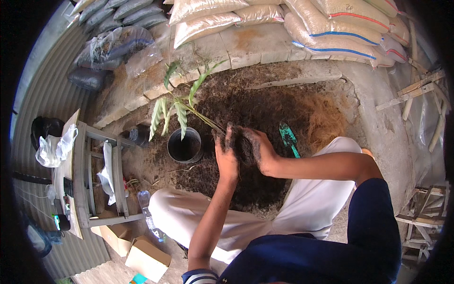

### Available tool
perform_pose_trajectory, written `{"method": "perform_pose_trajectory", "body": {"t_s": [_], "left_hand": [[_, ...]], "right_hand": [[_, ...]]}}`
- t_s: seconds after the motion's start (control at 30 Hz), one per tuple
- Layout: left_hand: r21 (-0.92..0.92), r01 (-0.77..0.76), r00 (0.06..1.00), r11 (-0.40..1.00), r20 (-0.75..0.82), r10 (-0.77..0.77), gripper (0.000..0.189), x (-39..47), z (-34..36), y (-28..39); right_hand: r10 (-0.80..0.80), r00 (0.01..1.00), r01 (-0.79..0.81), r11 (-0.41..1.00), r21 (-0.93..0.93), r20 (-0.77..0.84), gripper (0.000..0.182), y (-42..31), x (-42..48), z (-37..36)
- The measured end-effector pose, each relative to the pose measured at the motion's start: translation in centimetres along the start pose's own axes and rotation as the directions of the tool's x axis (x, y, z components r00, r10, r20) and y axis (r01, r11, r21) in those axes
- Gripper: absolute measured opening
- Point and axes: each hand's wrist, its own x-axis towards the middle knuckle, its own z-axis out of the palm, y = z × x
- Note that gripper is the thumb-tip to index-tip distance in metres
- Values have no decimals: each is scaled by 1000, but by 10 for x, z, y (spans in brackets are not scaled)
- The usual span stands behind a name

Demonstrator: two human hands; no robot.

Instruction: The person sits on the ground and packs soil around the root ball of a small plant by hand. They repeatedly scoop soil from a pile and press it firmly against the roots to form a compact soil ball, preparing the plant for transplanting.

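Note:
A leafy plant (182, 115) leans up and to the left, its thin stems running down to my hands. My left hand (227, 158) grips the base of the stems, fingers dark with soil. Against the other side of the dark, soil-covered root ball (244, 145) curves my right hand (261, 151), also smeared with soil. The fingers partly hide the root ball. Just left of my left hand stands a round black plastic pot (184, 151), under the plant's leaves. A green hand trowel (289, 138), dirty on its blade, lies on the soil to the right.
Dark loose soil (262, 191) covers the ground between my knees. Brown fibre (324, 117) is heaped at right. Filled sacks (337, 32) are stacked behind a concrete ledge (244, 48). A wooden bench (83, 170), a plastic bottle (150, 214) and cardboard boxes (147, 259) are at left.

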Motion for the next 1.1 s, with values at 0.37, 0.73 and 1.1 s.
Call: {"method": "perform_pose_trajectory", "body": {"t_s": [0.37,0.73,1.1], "left_hand": [[-718,394,896,574,162,-413,62,4,5,44],[-70,-172,965,983,-213,154,59,-6,7,65],[-496,-49,955,867,-278,-106,44,-6,2,55]], "right_hand": [[265,956,-252,962,106,-126,28,-15,-15,6],[173,983,-184,954,235,67,37,-47,-17,33],[247,962,-268,938,220,119,47,-52,-19,38]]}}
